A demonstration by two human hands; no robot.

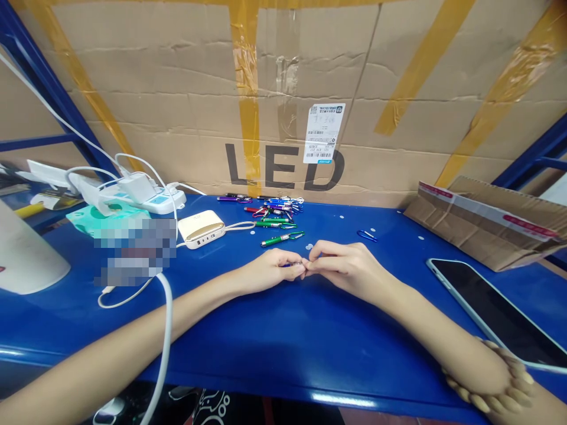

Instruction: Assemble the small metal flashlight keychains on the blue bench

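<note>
My left hand (275,268) and my right hand (352,264) meet fingertip to fingertip above the blue table, both in a pinch. Whatever lies between the fingers is small and mostly covered; I cannot make out what it is. Just beyond them lies a green pen-shaped light (279,239) with a carabiner clip, and a second green one (273,224) is behind it. Farther back is a pile of similar lights in blue (283,205), red and dark colours. A loose blue carabiner (367,235) rests beyond my right hand.
To the left are a cream power bank (201,230), a white power strip (162,202), a teal packet (104,219) and a hanging white cable (167,330). On the right are a phone (500,313) and an open cardboard box (482,221). A large carton (186,106) stands behind.
</note>
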